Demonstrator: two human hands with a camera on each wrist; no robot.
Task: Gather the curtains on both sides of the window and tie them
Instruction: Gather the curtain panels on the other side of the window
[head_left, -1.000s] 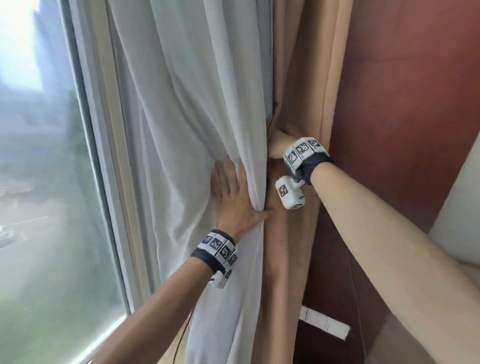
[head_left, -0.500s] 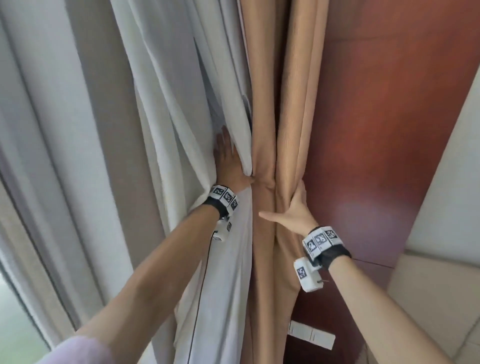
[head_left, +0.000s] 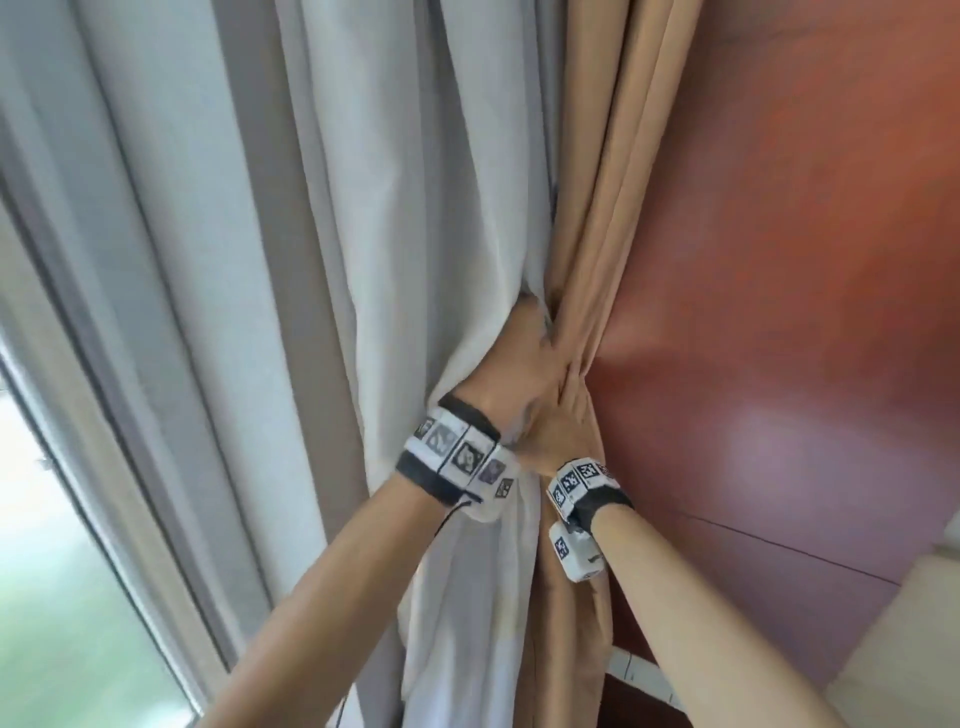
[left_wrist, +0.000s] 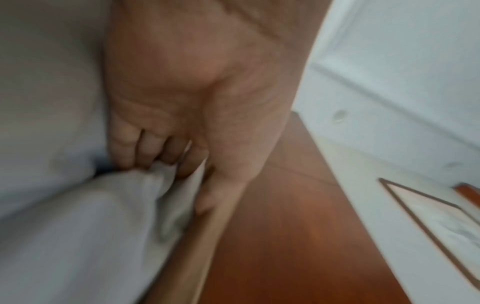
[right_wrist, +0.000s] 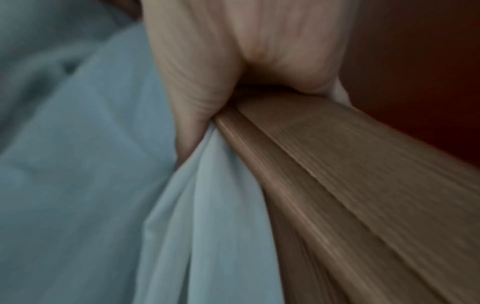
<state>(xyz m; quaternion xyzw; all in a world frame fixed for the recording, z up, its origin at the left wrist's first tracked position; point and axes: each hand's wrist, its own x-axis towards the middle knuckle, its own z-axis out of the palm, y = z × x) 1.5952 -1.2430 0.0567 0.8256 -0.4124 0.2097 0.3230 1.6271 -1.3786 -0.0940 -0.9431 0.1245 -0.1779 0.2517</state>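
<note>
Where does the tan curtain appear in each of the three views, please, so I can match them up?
Head: tan curtain runs down centre-right, pinched where both hands meet.
Left wrist: narrow strip at bottom centre, below the left hand.
Right wrist: broad folds from centre to lower right.
Shared landmark: white curtain beside it.

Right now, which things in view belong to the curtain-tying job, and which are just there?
Job:
white curtain
tan curtain
left hand, gripping both
right hand, gripping both

Just there:
wooden wall panel
window frame
framed picture
</note>
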